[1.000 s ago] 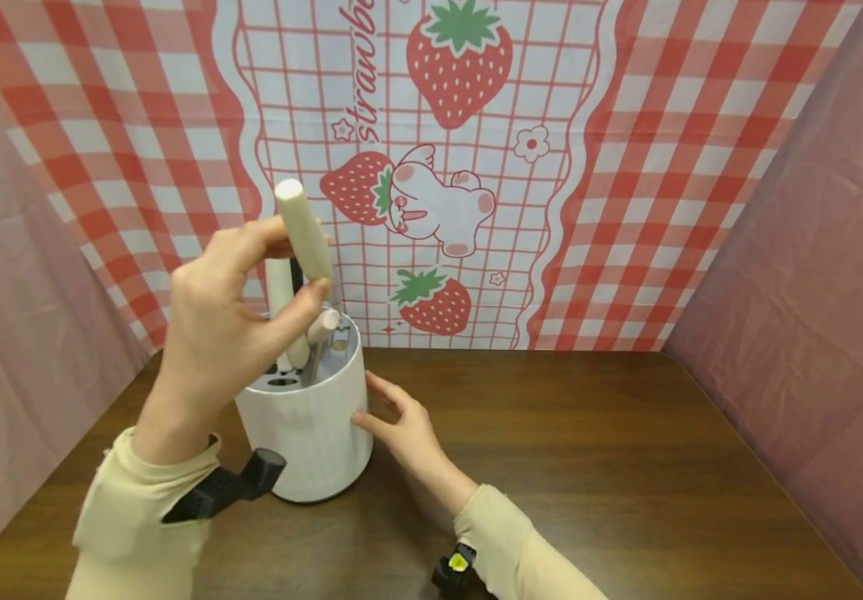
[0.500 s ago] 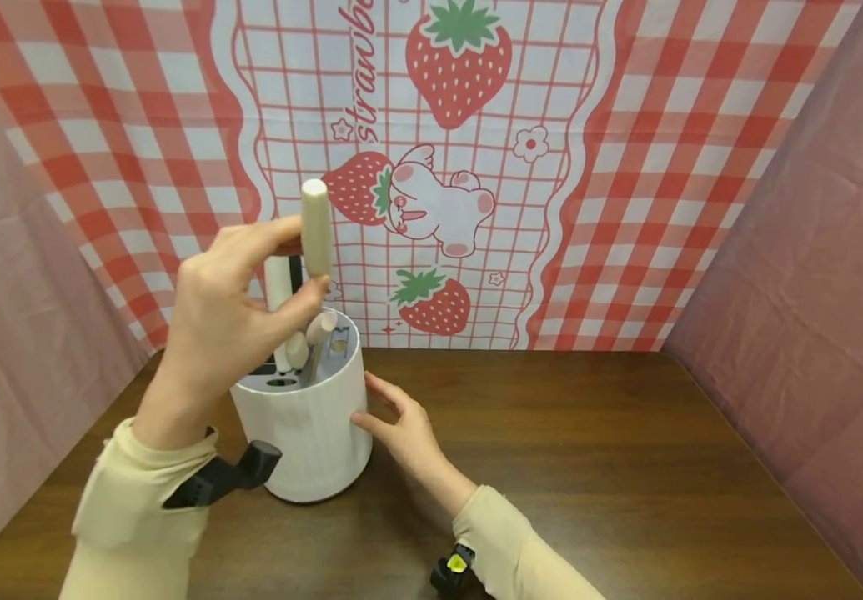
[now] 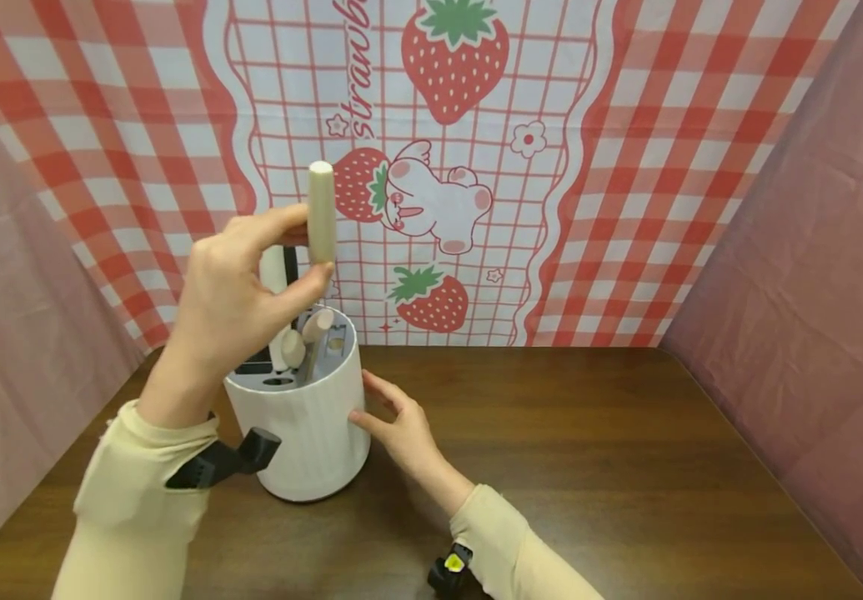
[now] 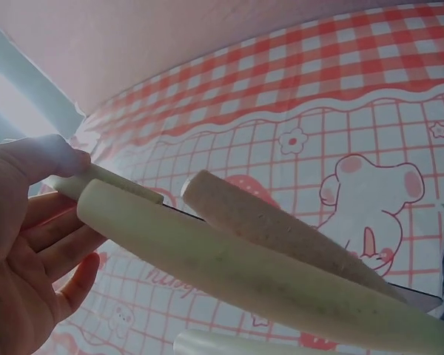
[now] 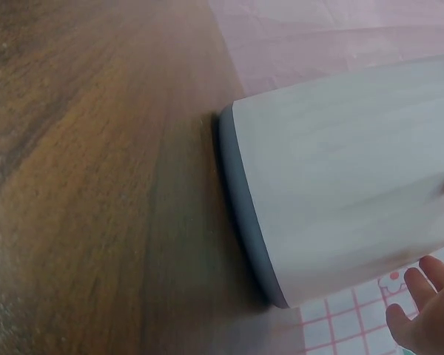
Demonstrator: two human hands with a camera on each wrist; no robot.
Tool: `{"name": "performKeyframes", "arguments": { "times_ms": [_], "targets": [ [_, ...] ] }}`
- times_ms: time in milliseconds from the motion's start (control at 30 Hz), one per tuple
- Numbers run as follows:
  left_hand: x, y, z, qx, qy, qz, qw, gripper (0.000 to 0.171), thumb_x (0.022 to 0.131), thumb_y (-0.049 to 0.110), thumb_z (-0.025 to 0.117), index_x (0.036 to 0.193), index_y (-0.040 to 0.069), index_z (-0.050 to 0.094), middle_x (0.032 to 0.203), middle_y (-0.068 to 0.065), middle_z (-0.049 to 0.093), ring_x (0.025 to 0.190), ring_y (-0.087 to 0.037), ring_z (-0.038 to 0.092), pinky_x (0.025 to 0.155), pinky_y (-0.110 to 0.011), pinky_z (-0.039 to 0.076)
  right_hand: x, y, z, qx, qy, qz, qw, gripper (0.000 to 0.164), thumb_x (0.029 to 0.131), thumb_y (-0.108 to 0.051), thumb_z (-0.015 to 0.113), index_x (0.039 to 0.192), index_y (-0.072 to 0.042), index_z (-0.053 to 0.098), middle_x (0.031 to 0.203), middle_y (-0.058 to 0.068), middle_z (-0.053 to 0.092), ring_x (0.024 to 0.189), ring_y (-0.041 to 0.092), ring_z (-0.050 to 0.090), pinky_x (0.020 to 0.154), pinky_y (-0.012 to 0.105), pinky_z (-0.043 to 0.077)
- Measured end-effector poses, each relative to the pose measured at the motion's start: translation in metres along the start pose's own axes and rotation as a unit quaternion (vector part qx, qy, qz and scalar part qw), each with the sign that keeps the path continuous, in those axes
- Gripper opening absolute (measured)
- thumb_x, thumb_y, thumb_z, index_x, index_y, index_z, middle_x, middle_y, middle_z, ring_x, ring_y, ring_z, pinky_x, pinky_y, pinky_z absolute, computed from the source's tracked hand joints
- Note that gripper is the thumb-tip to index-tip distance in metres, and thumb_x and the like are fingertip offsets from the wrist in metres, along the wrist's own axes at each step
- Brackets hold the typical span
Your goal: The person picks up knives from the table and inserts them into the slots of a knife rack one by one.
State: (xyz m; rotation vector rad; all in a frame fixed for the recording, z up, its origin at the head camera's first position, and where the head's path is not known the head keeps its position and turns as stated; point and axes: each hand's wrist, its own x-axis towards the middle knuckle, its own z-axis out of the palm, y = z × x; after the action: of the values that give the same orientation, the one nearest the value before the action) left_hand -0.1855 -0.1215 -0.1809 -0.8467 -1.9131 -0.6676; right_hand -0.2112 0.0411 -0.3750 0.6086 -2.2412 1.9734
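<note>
left hand [image 3: 239, 292] pinched cream handle [image 3: 321, 212] upright above white holder [image 3: 311, 425] near table's [image 3: 589, 467] rear-left corner | right hand [image 3: 397, 429] flat-fingered against holder's side | risk: loose pinch lets the tool slip, tipping holder

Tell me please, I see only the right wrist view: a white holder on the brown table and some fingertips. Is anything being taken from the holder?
Observer: Yes. In the head view the left hand pinches a cream handle held upright above the white holder.
Operator: Is the holder empty then?
Observer: No. More cream handles stand out of slots in its top.
Operator: What does the right hand do?
Observer: The right hand rests with straight fingers against the holder's side, low on the table.
Operator: Can you see a blade?
Observer: I cannot tell; the left wrist view shows only cream handles against the strawberry cloth.
</note>
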Motion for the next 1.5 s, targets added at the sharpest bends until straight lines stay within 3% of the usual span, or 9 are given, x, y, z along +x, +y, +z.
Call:
{"name": "performKeyframes", "arguments": {
  "times_ms": [400, 500, 667, 733, 933, 1133, 1233, 1333, 1500],
  "targets": [
    [0.001, -0.006, 0.001, -0.004, -0.018, -0.038, 0.9991, 0.036, 0.076, 0.008, 0.068, 0.111, 0.004, 0.062, 0.096, -0.01, 0.068, 0.088, -0.02, 0.064, 0.082, -0.04, 0.046, 0.001, -0.001, 0.0, -0.001, 0.001, 0.008, 1.0, 0.053, 0.079, -0.005, 0.067, 0.129, -0.003, 0.049, 0.128, 0.015, 0.052, 0.122, 0.027, 0.046, 0.102, 0.045, 0.034],
    [0.0, -0.011, 0.001, -0.01, -0.01, -0.045, 0.9989, 0.035, 0.076, 0.007, 0.069, 0.11, 0.003, 0.063, 0.094, -0.011, 0.069, 0.087, -0.02, 0.064, 0.072, -0.027, 0.045, 0.001, 0.003, 0.0, 0.001, 0.002, 0.008, 1.0, 0.053, 0.08, -0.007, 0.067, 0.129, -0.004, 0.05, 0.128, 0.015, 0.053, 0.122, 0.027, 0.046, 0.101, 0.046, 0.034],
    [0.002, -0.013, -0.002, -0.018, -0.007, -0.049, 0.9986, 0.034, 0.075, 0.005, 0.068, 0.109, 0.002, 0.063, 0.091, -0.009, 0.069, 0.083, -0.017, 0.064, 0.071, -0.015, 0.04, 0.007, 0.024, 0.0, -0.004, 0.006, -0.002, 1.0, 0.053, 0.079, -0.012, 0.069, 0.129, -0.009, 0.051, 0.128, 0.01, 0.054, 0.121, 0.024, 0.047, 0.101, 0.047, 0.034],
    [0.003, -0.012, -0.002, -0.022, -0.015, -0.057, 0.998, 0.034, 0.076, 0.005, 0.067, 0.109, 0.003, 0.063, 0.092, -0.008, 0.069, 0.084, -0.016, 0.064, 0.075, -0.017, 0.042, 0.008, 0.025, 0.0, -0.006, 0.007, -0.001, 1.0, 0.053, 0.079, -0.01, 0.069, 0.129, -0.008, 0.051, 0.128, 0.011, 0.054, 0.121, 0.026, 0.047, 0.101, 0.047, 0.034],
    [0.002, -0.016, 0.001, -0.02, -0.05, -0.098, 0.9938, 0.032, 0.079, 0.008, 0.066, 0.111, 0.006, 0.061, 0.093, -0.007, 0.069, 0.089, -0.019, 0.065, 0.065, -0.022, 0.038, 0.0, 0.001, 0.0, -0.003, 0.001, 0.004, 1.0, 0.052, 0.08, -0.006, 0.067, 0.129, -0.002, 0.049, 0.128, 0.017, 0.053, 0.122, 0.032, 0.045, 0.101, 0.048, 0.033],
    [-0.001, -0.021, 0.004, 0.009, -0.105, -0.151, 0.9829, 0.028, 0.079, 0.013, 0.064, 0.106, 0.006, 0.061, 0.092, -0.008, 0.068, 0.086, -0.02, 0.064, 0.065, -0.033, 0.044, -0.003, -0.004, 0.0, -0.001, 0.002, 0.002, 1.0, 0.052, 0.08, -0.005, 0.066, 0.128, -0.001, 0.049, 0.127, 0.018, 0.053, 0.122, 0.031, 0.046, 0.102, 0.047, 0.033],
    [-0.001, -0.023, 0.006, 0.037, -0.126, -0.146, 0.9804, 0.026, 0.076, 0.014, 0.065, 0.1, 0.005, 0.061, 0.088, -0.008, 0.067, 0.082, -0.021, 0.061, 0.073, -0.037, 0.042, -0.002, -0.004, 0.0, -0.004, 0.003, 0.004, 1.0, 0.052, 0.08, -0.005, 0.067, 0.129, -0.001, 0.049, 0.127, 0.018, 0.053, 0.122, 0.03, 0.046, 0.102, 0.046, 0.032],
    [-0.002, -0.025, 0.008, 0.074, -0.131, -0.126, 0.9806, 0.026, 0.072, 0.016, 0.068, 0.095, 0.003, 0.061, 0.088, -0.01, 0.063, 0.083, -0.024, 0.056, 0.086, -0.045, 0.029, -0.002, -0.004, 0.0, -0.004, 0.003, 0.004, 1.0, 0.052, 0.08, -0.005, 0.067, 0.129, -0.002, 0.049, 0.127, 0.018, 0.053, 0.122, 0.03, 0.046, 0.102, 0.046, 0.033],
    [-0.003, -0.028, 0.009, 0.116, -0.124, -0.109, 0.9795, 0.031, 0.067, 0.02, 0.074, 0.09, 0.002, 0.063, 0.115, -0.015, 0.051, 0.109, -0.034, 0.04, 0.094, -0.052, 0.013, -0.002, -0.004, 0.0, -0.005, 0.004, 0.005, 1.0, 0.053, 0.079, -0.005, 0.067, 0.128, -0.001, 0.049, 0.127, 0.018, 0.053, 0.122, 0.031, 0.046, 0.102, 0.046, 0.032]
  ]
}}
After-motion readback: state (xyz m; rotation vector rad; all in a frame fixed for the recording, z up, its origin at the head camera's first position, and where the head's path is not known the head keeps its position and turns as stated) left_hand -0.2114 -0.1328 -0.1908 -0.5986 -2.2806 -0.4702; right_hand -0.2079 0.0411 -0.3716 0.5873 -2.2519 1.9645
